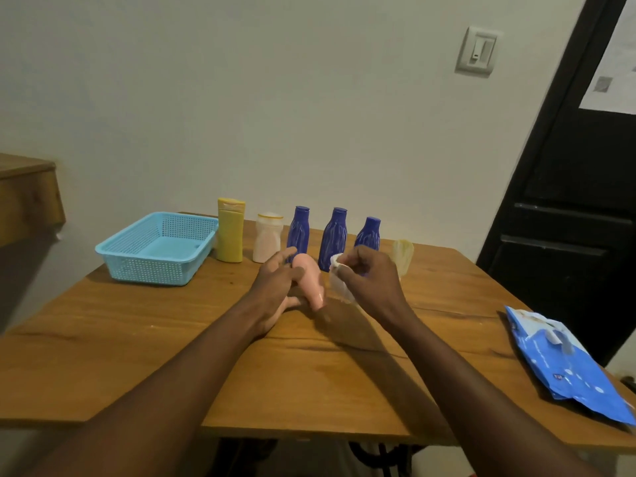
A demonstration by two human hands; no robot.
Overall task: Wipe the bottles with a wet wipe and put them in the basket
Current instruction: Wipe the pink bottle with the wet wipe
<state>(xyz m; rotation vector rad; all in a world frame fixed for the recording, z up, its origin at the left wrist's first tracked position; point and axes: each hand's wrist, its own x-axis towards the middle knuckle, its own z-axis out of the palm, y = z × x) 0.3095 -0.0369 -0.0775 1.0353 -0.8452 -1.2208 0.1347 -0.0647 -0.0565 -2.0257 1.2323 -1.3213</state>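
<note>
The wooden counter (309, 373) carries everything. On its far left is the light blue perforated plastic basket (151, 270), with no bottle in it, so I judge the job barely begun. The blue wet-wipe pack (568, 366) lies at the right edge.

Along the back stand a yellow flip-top bottle (230, 232), a pale white bottle (267, 242), three dark blue ribbed bottles (333, 235) and a translucent cream bottle (402, 256).

My left hand (275, 287) grips the small pink bottle (309, 280), tilted above the counter, fingers partly curled round it. My right hand (368, 280) pinches the white wet wipe (339, 284) just beside it; I cannot tell whether they touch.

I read this as wiping the first bottle. Next I should rub round it, then carry it left to the basket.
</note>
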